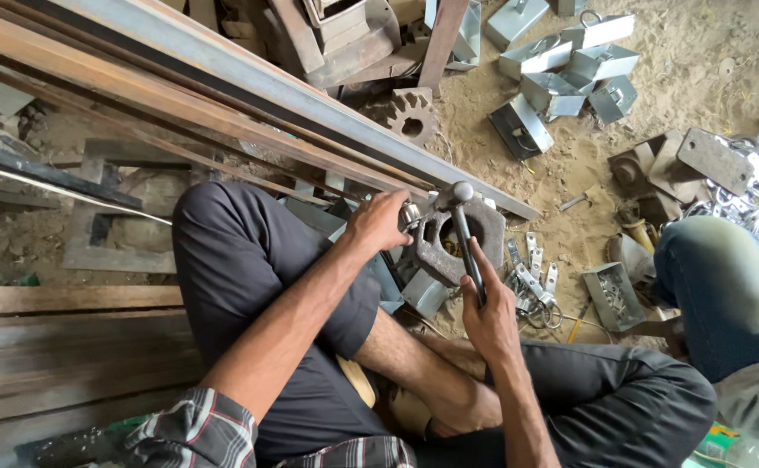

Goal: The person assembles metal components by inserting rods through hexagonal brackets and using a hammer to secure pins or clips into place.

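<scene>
I sit cross-legged on sandy ground. My left hand [379, 221] pinches a small shiny metal piece [409, 214] against the top edge of a heavy rusty iron ring block [462, 247]. My right hand [488, 308] grips the dark handle of a ball-headed hammer [463, 227], whose round head rests over the block beside the small piece.
Long steel bars and angle irons [249, 95] run diagonally on the left. A rusty gear [410, 115] and several folded sheet-metal boxes [561, 74] lie beyond. Small metal clips [531, 277] and a tray of parts [612, 297] sit at right, near another person's knee [713, 286].
</scene>
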